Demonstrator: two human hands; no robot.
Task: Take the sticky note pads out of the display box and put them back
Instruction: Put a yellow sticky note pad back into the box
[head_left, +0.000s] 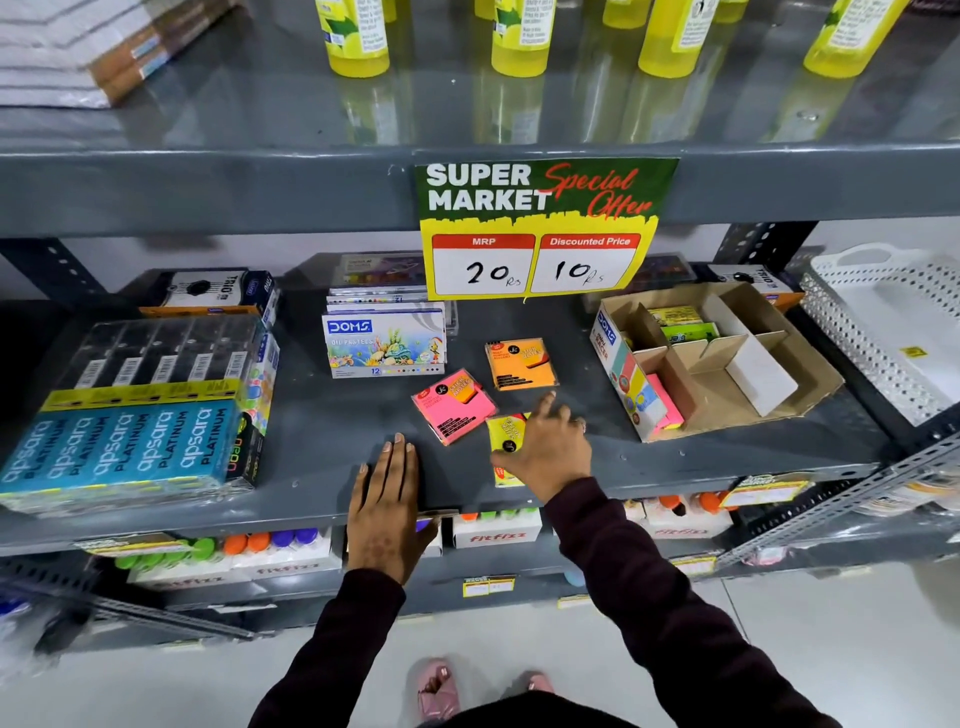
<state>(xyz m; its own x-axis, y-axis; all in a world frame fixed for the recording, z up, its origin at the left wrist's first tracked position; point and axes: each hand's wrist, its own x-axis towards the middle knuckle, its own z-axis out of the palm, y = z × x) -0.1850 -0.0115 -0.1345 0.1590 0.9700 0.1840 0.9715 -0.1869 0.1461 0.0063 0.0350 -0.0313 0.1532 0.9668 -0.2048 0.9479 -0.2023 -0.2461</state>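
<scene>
The cardboard display box (800, 395) with dividers stands on the right of the grey shelf (332, 421); a few pads remain in its back and front-left compartments. Three wrapped sticky note pads lie on the shelf left of it: an orange pad (519, 364), a pink pad (453, 405) and a yellow pad (506, 441). My right hand (545, 447) lies over the yellow pad, thumb and fingers closing around it. My left hand (387, 499) rests flat, palm down, on the shelf's front edge and holds nothing.
Blue pencil packs (130, 447) fill the shelf's left side, with an oil pastel box (384, 340) behind the pads. A white perforated tray (883, 332) sits far right. A price sign (535, 228) hangs from the upper shelf, where yellow bottles (519, 41) stand.
</scene>
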